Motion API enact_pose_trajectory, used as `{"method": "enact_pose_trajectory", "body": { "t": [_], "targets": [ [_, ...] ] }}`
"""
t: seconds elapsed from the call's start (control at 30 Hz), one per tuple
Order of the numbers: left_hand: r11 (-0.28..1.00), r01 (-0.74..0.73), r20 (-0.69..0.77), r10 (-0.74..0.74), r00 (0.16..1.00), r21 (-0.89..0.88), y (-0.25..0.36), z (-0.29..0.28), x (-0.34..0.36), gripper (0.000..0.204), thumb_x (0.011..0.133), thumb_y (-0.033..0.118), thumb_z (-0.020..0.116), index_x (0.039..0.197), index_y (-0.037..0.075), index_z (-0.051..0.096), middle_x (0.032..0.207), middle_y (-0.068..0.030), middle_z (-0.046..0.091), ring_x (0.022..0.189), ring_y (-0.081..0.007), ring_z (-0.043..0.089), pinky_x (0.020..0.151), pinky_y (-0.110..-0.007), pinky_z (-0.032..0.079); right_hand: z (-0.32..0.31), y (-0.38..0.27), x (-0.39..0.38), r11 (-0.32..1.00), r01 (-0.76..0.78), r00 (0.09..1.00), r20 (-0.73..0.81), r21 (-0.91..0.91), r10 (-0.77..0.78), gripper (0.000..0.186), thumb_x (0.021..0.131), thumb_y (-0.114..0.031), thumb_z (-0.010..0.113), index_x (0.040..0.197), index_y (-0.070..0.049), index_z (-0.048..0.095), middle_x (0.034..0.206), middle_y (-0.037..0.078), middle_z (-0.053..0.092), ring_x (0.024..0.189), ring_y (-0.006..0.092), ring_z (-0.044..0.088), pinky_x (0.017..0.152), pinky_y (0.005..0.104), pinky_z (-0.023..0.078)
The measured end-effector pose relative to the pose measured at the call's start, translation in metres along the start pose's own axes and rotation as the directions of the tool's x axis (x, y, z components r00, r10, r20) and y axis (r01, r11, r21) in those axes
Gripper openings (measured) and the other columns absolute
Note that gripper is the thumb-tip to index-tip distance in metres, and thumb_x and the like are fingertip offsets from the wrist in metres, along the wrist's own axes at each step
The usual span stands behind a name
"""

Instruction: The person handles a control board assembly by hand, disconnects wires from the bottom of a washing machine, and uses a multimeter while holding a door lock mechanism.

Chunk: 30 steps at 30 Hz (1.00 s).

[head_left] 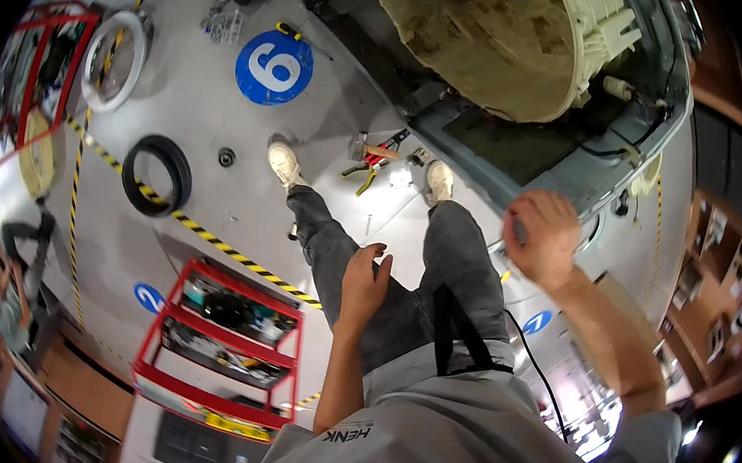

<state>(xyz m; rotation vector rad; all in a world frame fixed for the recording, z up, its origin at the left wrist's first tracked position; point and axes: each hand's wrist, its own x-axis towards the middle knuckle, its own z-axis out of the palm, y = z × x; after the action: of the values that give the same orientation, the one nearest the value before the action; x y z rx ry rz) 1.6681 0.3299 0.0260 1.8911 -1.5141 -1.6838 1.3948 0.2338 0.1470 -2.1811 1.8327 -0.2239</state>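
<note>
At the upper right stands a grey washing machine cabinet point(474, 166), its top open. Inside it sits a large cream-coloured tub point(493, 44) with brown stains. My right hand point(542, 238) is by the cabinet's near corner, fingers curled; a small dark shape shows within them, too little to name. Whether this hand touches the cabinet I cannot tell. In front of my thighs hangs my left hand point(365, 284), loosely bent, thumb apart, holding nothing. On the floor between my shoes lie a hammer point(371, 149) and red-and-black pliers point(389, 147), with yellow-handled pliers point(364, 181) beside them.
A screwdriver point(291, 32) lies by a blue round floor mark point(273, 69). A black rubber ring point(157, 176) and a white ring point(114, 61) rest further left. Red tool carts point(218, 342) stand at left. Yellow-black tape point(236, 259) crosses the floor. Another person point(13, 310) is at far left.
</note>
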Motion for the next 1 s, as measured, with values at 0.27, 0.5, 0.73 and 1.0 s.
{"method": "enact_pose_trajectory", "body": {
  "t": [0.27, 0.5, 0.73, 1.0],
  "targets": [
    [0.995, 0.029, 0.156, -0.044, 0.987, 0.093, -0.057, -0.202, 0.030, 0.022, 0.090, 0.016, 0.058, 0.106, 0.001, 0.060, 0.098, -0.0160, 0.063, 0.090, -0.0281, 0.062, 0.076, -0.035, 0.048, -0.003, -0.012, 0.007, 0.968, -0.154, 0.977, 0.113, -0.201, 0.179, 0.013, 0.068, -0.006, 0.067, 0.076, -0.005, 0.057, 0.085, 0.009, 0.055, 0.080, 0.0285, 0.053, 0.070, 0.0377, 0.043],
    [0.976, 0.080, 0.183, -0.118, 0.976, 0.203, -0.100, -0.284, 0.061, 0.021, 0.090, 0.014, 0.058, 0.105, -0.001, 0.059, 0.092, -0.0143, 0.065, 0.082, -0.0235, 0.064, 0.073, -0.032, 0.049, -0.001, -0.018, 0.015, 0.951, -0.200, 0.957, 0.163, -0.235, 0.241, 0.016, 0.069, -0.008, 0.068, 0.079, -0.004, 0.057, 0.089, 0.010, 0.054, 0.084, 0.0291, 0.052, 0.074, 0.0383, 0.043],
    [0.955, 0.029, 0.405, -0.152, 0.902, 0.294, -0.056, -0.234, 0.100, 0.023, 0.092, 0.019, 0.057, 0.107, 0.002, 0.059, 0.099, -0.0136, 0.064, 0.090, -0.0240, 0.064, 0.079, -0.032, 0.050, -0.007, -0.016, 0.004, 0.942, -0.253, 0.953, 0.112, -0.219, 0.282, 0.018, 0.069, -0.009, 0.069, 0.081, -0.004, 0.057, 0.089, 0.009, 0.053, 0.082, 0.0280, 0.053, 0.073, 0.0373, 0.044],
    [0.892, -0.267, 0.600, -0.007, 0.800, 0.366, -0.042, -0.159, 0.131, 0.018, 0.088, 0.014, 0.060, 0.103, 0.003, 0.059, 0.098, -0.0133, 0.064, 0.092, -0.0280, 0.062, 0.077, -0.036, 0.049, 0.007, -0.002, -0.010, 0.963, -0.182, 0.983, -0.034, -0.201, 0.178, 0.022, 0.067, -0.010, 0.072, 0.080, -0.003, 0.057, 0.088, 0.007, 0.054, 0.082, 0.0249, 0.054, 0.073, 0.0347, 0.047]
  ]
}}
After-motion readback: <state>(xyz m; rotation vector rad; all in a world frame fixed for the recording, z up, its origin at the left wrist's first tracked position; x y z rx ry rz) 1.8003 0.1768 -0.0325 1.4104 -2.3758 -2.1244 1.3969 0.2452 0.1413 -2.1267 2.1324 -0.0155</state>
